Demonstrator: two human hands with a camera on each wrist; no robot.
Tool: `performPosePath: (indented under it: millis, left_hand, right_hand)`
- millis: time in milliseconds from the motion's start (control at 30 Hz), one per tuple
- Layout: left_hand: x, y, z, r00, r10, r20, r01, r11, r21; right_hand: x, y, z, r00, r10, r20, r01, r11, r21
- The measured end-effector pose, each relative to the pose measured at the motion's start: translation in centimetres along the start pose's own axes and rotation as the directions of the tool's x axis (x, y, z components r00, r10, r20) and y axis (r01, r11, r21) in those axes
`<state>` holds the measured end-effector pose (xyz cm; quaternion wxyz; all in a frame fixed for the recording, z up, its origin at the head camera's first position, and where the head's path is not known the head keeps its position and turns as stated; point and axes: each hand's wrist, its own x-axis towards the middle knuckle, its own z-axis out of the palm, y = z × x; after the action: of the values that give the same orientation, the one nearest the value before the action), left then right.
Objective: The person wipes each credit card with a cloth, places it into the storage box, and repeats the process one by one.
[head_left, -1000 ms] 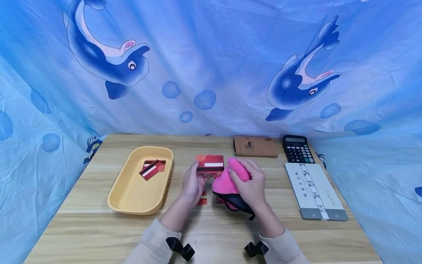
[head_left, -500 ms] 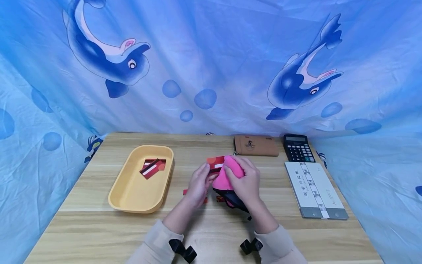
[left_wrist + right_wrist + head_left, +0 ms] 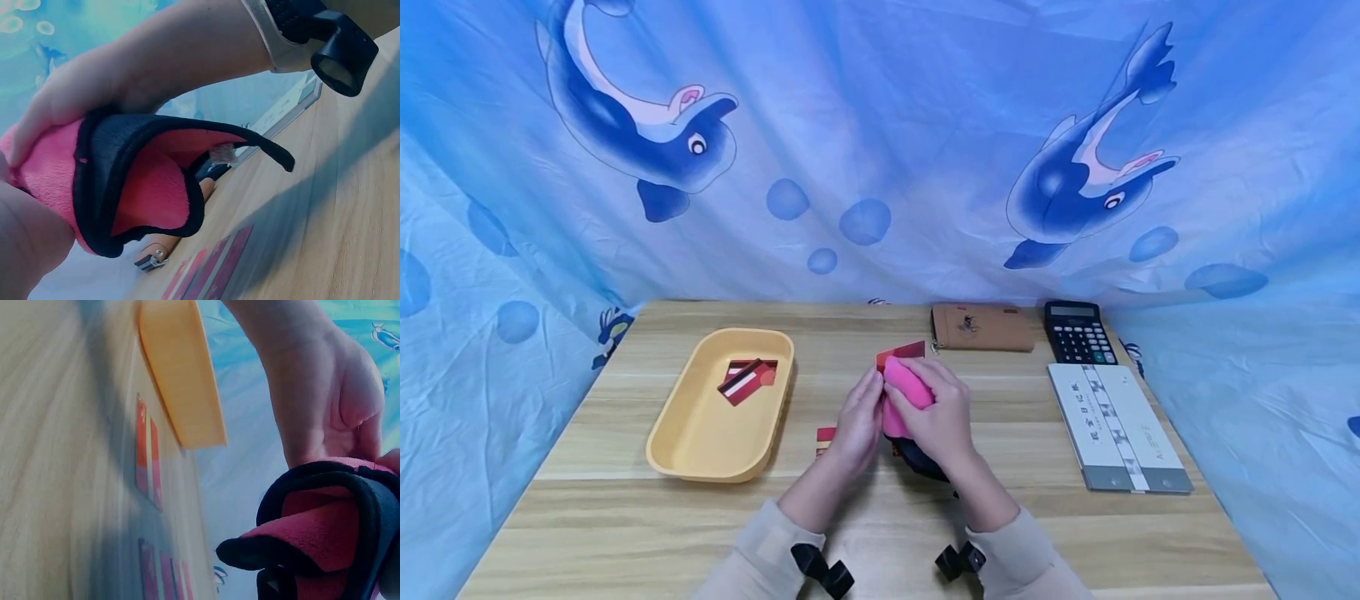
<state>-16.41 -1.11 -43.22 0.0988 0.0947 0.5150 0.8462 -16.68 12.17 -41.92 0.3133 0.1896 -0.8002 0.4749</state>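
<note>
In the head view, my left hand (image 3: 857, 421) holds a red bank card (image 3: 912, 349), whose upper edge shows behind a pink plush cloth with black trim (image 3: 907, 390). My right hand (image 3: 942, 410) grips that cloth and presses it against the card. Both hands meet over the middle of the table. From the left wrist, the cloth (image 3: 156, 181) appears folded, with its black-edged end hanging open. The cloth hides most of the card and some fingertips. Below the hands, more red cards (image 3: 149, 453) lie on the table, seen from the right wrist.
A yellow tray (image 3: 700, 442) at the left contains red cards (image 3: 747, 382). At the back lies a brown wallet (image 3: 985, 327). On the right, a black calculator (image 3: 1078, 335) sits behind a white and grey booklet (image 3: 1108, 425). A blue dolphin-print curtain (image 3: 880, 150) hangs behind the table.
The cloth in my right hand has moved left, over the card, which now mostly disappears behind it. My left hand has shifted slightly right, and the hands are now together.
</note>
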Motion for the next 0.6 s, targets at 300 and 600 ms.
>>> performPosePath:
  millis: [300, 600]
  left_hand:
    - [0.0, -0.1, 0.5, 0.999, 0.020, 0.049, -0.019, 1.000, -0.020]
    - [-0.1, -0.5, 0.9, 1.000, 0.023, 0.018, -0.022, 0.999, -0.045]
  right_hand:
    - [0.5, -0.2, 0.2, 0.981, 0.029, -0.194, -0.018, 0.998, 0.054]
    - [-0.4, 0.6, 1.5, 0.969, 0.016, -0.248, -0.025, 0.999, -0.034]
